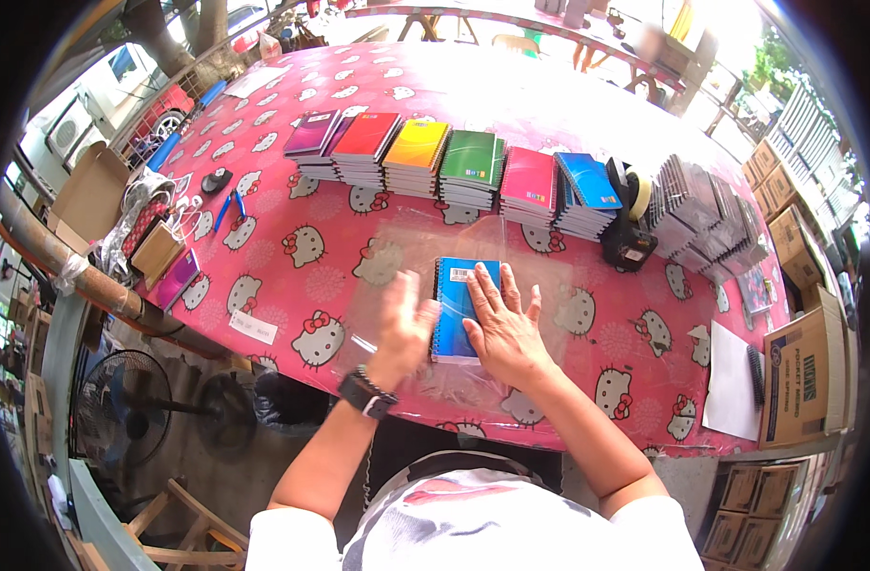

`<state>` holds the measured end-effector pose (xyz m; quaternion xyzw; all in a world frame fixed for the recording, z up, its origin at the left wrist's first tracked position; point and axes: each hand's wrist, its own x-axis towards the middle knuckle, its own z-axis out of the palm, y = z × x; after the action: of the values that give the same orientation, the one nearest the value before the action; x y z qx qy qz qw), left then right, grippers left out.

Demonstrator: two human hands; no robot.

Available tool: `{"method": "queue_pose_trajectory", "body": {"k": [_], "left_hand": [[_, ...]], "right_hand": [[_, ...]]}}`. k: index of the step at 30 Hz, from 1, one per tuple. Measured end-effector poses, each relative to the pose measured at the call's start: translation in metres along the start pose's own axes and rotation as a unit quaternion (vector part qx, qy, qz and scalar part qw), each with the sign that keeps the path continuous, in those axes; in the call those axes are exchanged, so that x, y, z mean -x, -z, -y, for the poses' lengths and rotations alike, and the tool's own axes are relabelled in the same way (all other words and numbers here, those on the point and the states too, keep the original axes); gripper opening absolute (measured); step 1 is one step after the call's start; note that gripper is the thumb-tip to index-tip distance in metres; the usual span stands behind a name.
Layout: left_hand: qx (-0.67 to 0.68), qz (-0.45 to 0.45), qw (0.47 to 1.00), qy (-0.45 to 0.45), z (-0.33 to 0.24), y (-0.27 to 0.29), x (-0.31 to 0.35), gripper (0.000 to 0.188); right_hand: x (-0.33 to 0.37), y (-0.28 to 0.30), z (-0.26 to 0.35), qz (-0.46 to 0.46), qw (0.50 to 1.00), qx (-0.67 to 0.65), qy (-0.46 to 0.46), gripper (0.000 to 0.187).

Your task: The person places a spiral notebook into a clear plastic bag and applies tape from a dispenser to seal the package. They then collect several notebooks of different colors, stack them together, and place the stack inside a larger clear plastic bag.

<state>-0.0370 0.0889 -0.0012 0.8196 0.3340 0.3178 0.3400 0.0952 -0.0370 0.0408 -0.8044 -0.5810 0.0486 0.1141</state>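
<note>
Left hand (402, 326): blurred, outline indistinct;
Blue notebook (453, 318): right side partly hidden under the right hand (505, 328);
White shirt (482, 533): cut off by the lower edge

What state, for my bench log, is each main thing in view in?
Blue notebook, closed, lying flat.
Right hand, flat on the notebook, fingers spread.
Left hand, open, blurred, beside the notebook.
Clear plastic, spread under the notebook.
Stacked notebooks, closed.
Blue-handled tool, handles apart.
Left cardboard box, open.
Fan, running or not, cannot tell.
</note>
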Motion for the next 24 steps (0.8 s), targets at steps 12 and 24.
{"method": "queue_pose_trajectory", "body": {"k": [12,24], "left_hand": [[0.160,0.100,0.944,0.271,-0.005,0.078,-0.004,0.053],[0.044,-0.061,0.988,-0.135,-0.077,0.031,0.018,0.070]], "right_hand": [[-0.005,0.015,0.002,-0.008,1.000,0.008,0.010,0.058],[-0.055,0.043,-0.005,0.048,0.949,-0.305,-0.067,0.024]]}}
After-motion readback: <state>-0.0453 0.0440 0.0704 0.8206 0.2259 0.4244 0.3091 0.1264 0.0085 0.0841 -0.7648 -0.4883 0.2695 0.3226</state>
